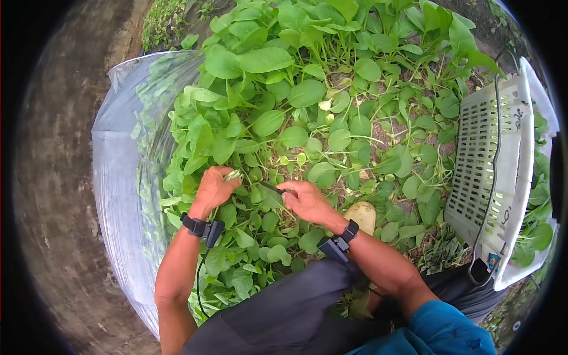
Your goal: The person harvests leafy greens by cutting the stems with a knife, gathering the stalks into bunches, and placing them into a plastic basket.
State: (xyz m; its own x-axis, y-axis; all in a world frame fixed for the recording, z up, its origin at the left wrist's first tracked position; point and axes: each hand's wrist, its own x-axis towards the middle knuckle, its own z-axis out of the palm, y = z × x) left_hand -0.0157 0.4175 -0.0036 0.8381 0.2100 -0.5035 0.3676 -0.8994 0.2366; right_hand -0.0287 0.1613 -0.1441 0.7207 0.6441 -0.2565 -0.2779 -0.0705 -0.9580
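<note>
My left hand [216, 190] is closed around a bunch of leafy greens, and their pale cut stem ends [234, 175] stick out by the thumb. To its right, my right hand [309, 200] grips a small dark knife [271, 188], which points left toward the bunch. Most of the handle is hidden in the fingers. Below and around both hands grow low leafy greens [269, 222], with some cut stumps [301, 158] and loose leaves on the soil between them. Taller greens [266, 59] stand beyond the hands. Each wrist wears a black strap with a small device.
A white slatted plastic crate [479, 154] with leafy greens inside stands tilted at the right. Clear plastic sheeting [115, 160] covers plants along the left, beside a bare dirt path [65, 177]. A pale rounded thing [362, 216] lies partly hidden near my right forearm.
</note>
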